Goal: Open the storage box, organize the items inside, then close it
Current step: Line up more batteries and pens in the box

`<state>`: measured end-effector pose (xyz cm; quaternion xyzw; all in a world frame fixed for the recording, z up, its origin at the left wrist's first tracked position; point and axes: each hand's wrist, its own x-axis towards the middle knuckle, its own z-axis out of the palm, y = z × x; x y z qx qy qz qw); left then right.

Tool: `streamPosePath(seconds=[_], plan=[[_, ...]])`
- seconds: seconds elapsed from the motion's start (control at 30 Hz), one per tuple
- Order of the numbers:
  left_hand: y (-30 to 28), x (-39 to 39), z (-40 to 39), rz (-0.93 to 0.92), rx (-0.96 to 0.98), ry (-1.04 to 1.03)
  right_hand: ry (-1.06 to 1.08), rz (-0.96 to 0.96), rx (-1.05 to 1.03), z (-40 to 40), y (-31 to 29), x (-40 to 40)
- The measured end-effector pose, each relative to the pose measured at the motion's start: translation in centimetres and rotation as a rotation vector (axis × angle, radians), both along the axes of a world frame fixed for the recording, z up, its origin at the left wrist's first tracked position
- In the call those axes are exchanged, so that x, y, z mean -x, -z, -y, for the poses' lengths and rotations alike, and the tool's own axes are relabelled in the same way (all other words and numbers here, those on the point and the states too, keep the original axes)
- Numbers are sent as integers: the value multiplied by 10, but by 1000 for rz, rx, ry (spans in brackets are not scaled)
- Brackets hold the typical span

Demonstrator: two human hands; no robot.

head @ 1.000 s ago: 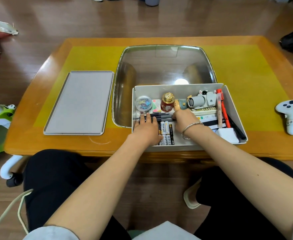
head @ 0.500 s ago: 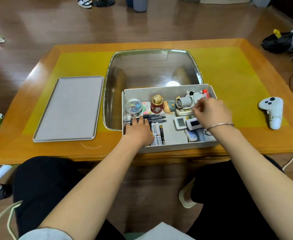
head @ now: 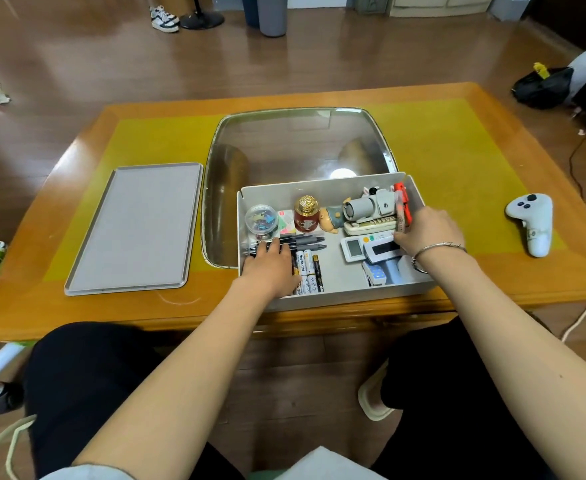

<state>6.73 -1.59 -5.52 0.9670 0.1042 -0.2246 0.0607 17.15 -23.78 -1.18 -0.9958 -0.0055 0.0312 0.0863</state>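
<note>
Grey lid [head: 134,227]: flat on counter [head: 458,150], far left. Storage box [head: 322,192]: uncovered, at counter's near edge. Left hand [head: 270,266]: fingers extended, pressing black pens [head: 302,241] inside. Right hand [head: 426,230]: fingers grasping red pen [head: 401,206] at box's right wall. White controller [head: 532,223]: far right.

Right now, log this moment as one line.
phase: organizing | storage box: open | lid: on table, left | left hand: on pens | right hand: grips red pen
</note>
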Motion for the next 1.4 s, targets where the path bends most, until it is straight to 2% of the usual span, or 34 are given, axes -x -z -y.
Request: streamPosePath(seconds=[0.1, 0.2, 0.3, 0.4, 0.47, 0.57, 0.67, 0.77, 0.87, 1.0, 1.1, 1.27, 1.4], plan=[[1, 1, -1, -1, 36, -19, 15, 37, -172, 3, -1, -1], [0, 3, -2, 19, 76, -38, -61, 98, -362, 2, -7, 0], [-6, 4, -1, 194, 144, 1, -175, 77, -551, -10, -10, 5], [-18, 5, -1, 438, 262, 21, -325, -64, -696, -29, -12, 12], [-25, 6, -2, 528, 324, -2, -438, -160, -815, -41, -14, 20], [-31, 11, -5, 583, 398, 25, -565, -216, -918, -56, -15, 31], [-31, 18, -8, 628, 462, 44, -561, -331, -987, -66, -13, 36], [-31, 23, -14, 698, 504, -1, -576, -367, -1011, -69, -12, 35], [-32, 23, -22, 736, 445, 3, -583, -339, -1063, -71, -10, 33], [-32, 18, -44, 738, 190, -32, -451, -226, -1181, -68, -7, 25], [-30, 17, -57, 700, 58, -42, -447, -205, -1054, -65, 1, 17], [-25, 19, -55, 717, 23, -72, -601, -92, -498, -70, 14, 9], [-23, 22, -41, 753, 5, -115, -601, -15, -262, -79, 22, 4]])
